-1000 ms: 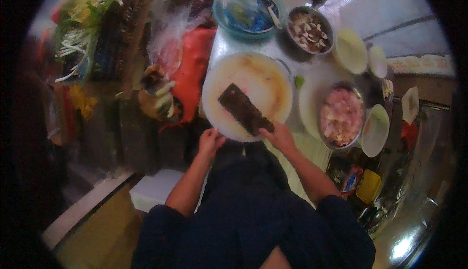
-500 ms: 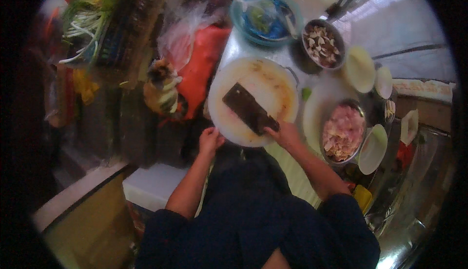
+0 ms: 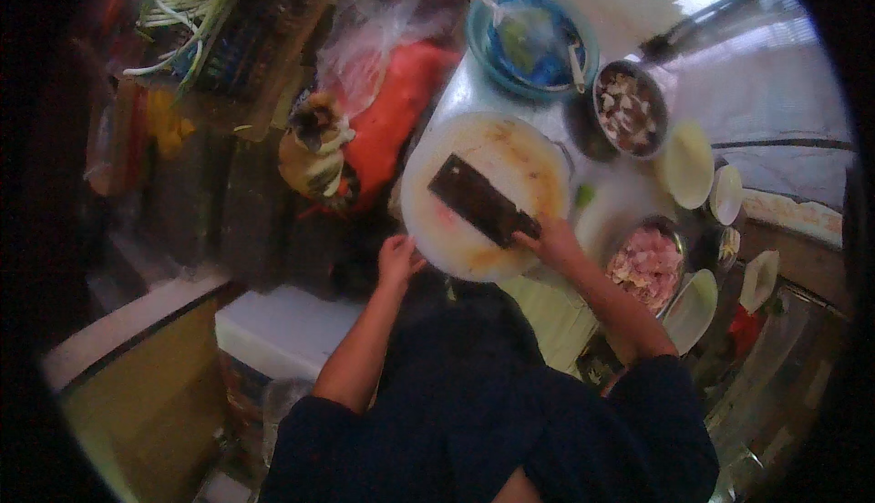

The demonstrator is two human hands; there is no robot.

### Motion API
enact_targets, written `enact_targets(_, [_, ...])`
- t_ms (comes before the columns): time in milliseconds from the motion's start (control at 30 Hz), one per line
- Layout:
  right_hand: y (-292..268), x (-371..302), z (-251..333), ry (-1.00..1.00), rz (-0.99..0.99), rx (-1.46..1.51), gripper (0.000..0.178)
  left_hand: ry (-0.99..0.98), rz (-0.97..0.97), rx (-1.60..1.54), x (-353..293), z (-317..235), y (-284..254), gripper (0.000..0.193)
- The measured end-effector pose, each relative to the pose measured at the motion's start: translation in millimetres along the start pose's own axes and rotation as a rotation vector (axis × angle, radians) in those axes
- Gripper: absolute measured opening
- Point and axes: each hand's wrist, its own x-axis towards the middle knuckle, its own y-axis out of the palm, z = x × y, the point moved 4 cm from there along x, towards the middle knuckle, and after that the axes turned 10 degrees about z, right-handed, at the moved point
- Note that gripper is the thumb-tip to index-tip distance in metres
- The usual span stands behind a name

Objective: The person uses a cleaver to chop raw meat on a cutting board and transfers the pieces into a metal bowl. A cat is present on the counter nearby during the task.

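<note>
A dark, broad-bladed cleaver [image 3: 478,197] lies flat over a round, stained white chopping board [image 3: 538,161], its blade pointing up and left. My right hand [image 3: 553,241] is closed around the handle at the board's right front edge. Beside the lower left rim of the board is my left hand [image 3: 397,261], its fingers curled against the edge. A faint pinkish smear shows on the board left of the blade. Right of the board, a steel bowl holds pale pink raw meat [image 3: 647,261], partly hidden by my right forearm.
A teal basin [image 3: 474,43] with blue plastic stands behind the board. At the right are a bowl of chopped pieces [image 3: 627,109] and pale bowls [image 3: 685,164]. A calico cat [image 3: 317,152] sits left beside a red bag [image 3: 392,107]. Green onions [image 3: 173,20] lie far left.
The view has shifted, so the table's things sit further right. The cleaver has slid slightly right across the board with my right hand. My left hand stays by the rim.
</note>
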Motion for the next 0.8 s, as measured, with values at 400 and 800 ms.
enact_targets(400, [-15,59,1,-0.088,0.082,-0.151,0.059,0.02,-0.035,-0.086,-3,11,3,0.031])
enact_targets(800, [-47,94,28,-0.174,0.044,-0.073,0.051,0.01,-0.033,-0.108,1,19,1,0.037])
